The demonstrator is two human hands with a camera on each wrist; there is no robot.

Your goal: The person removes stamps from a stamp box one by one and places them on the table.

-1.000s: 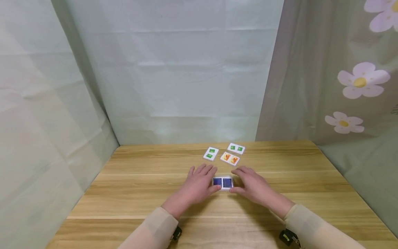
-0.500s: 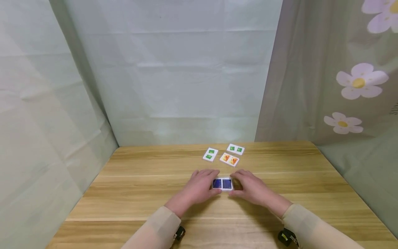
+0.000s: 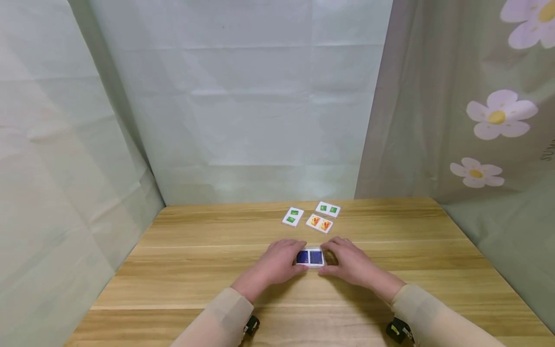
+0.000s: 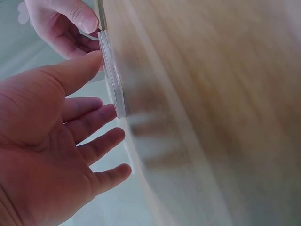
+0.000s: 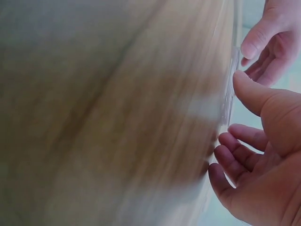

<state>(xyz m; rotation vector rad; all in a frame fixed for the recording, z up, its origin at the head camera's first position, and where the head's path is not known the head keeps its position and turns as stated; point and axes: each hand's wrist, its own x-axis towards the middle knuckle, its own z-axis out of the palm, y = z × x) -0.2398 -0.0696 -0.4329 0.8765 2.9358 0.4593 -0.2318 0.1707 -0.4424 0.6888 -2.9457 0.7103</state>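
Note:
A small stack of white cards point(image 3: 310, 257) with two blue squares on its top face lies on the wooden table point(image 3: 195, 274). My left hand point(image 3: 281, 260) holds the stack's left end, thumb on the near edge and fingers curled to the far side. My right hand point(image 3: 348, 262) holds the right end the same way. The left wrist view shows my left thumb point(image 4: 70, 70) against the stack's edge point(image 4: 113, 80), with the right hand point(image 4: 66, 23) beyond. In the right wrist view my right thumb point(image 5: 256, 96) sits at the stack point(image 5: 229, 94).
Three single cards lie face up further back: two with green squares point(image 3: 292, 216) point(image 3: 327, 209) and one with orange pictures point(image 3: 320, 223). Pale cloth walls enclose the table on the left, back and right; the right one has flower prints.
Both hands have closed in on the stack: the fingers, spread flat a second ago, now curl round its ends. The stack itself has stayed in place.

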